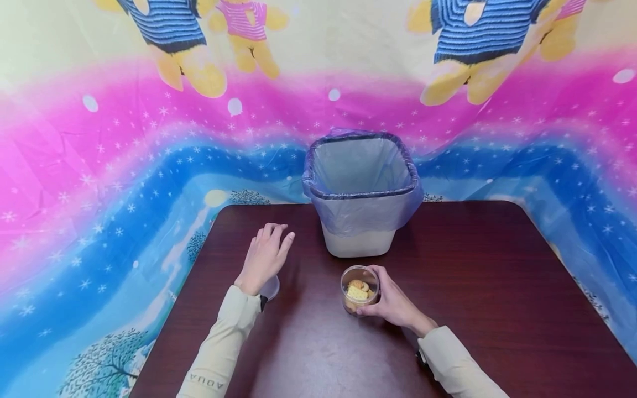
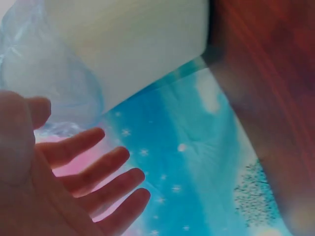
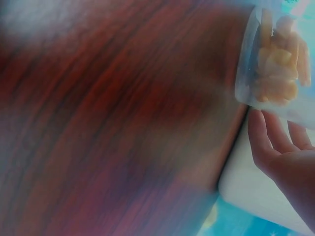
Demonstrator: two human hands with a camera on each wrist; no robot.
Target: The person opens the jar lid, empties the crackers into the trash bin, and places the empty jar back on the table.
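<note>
My right hand [image 1: 396, 303] grips a clear plastic jar [image 1: 350, 305] from its right side, with the thumb in front and fingers behind. Its top is uncovered, and small yellow and brown biscuits [image 1: 357, 292] lie inside. In the right wrist view the jar [image 3: 248, 83] appears at the upper right, above the fingers. My left hand [image 1: 264, 255] hovers over the left part of the table, holding nothing; in the left wrist view its fingers [image 2: 106, 169] are spread and slightly bent. Under the left wrist lies a clear round piece like a lid [image 1: 271, 288], partly hidden by the arm.
A pale bin [image 1: 355, 243], lined with a translucent purple bag [image 1: 358, 213], stands at the back middle of the dark red-brown table [image 1: 487, 265]. Behind the table hangs a colourful cloth [image 1: 278, 110] printed with bears and snowflakes.
</note>
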